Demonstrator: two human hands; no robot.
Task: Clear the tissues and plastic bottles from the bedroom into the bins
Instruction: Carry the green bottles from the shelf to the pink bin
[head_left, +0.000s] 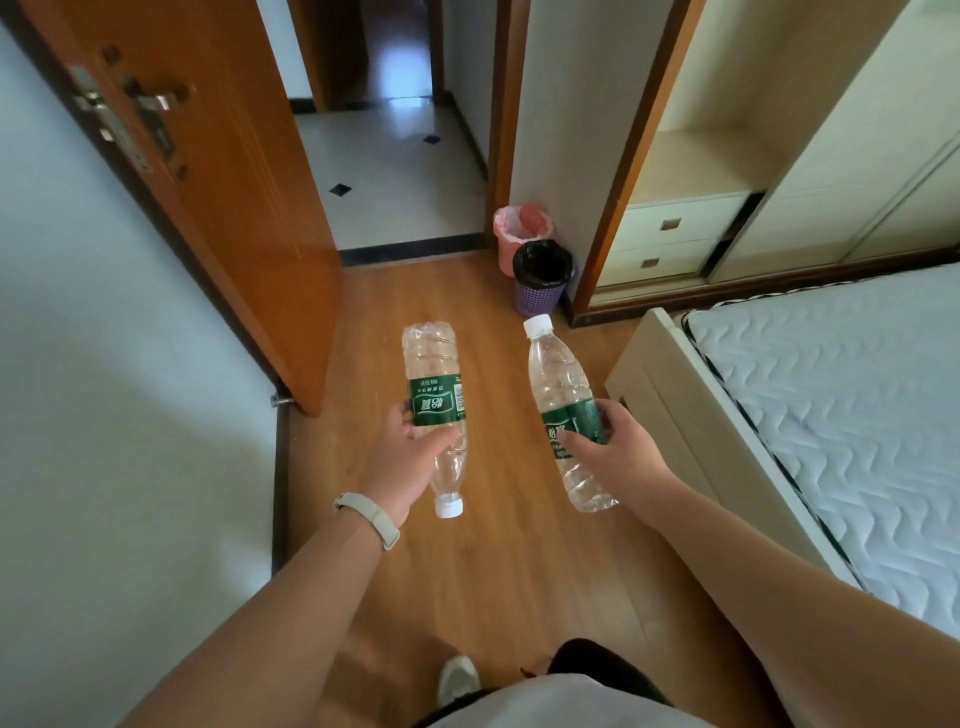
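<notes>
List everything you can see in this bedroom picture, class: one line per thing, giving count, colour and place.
Clear plastic bottles with green labels and white caps: 2; one in the left hand, cap toward the person; one in the right hand, cap pointing away.
Pink bin with pink liner: 1, on the floor by the doorway wall.
Purple basket bin with black liner: 1, just in front of the pink one.
Orange-brown wooden door: 1, open, left.
Cream wardrobe with drawers: 1, right.
White quilted mattress: 1, right.
Left hand: grip on a bottle, pale wristband.
Right hand: grip on a bottle.
</notes>
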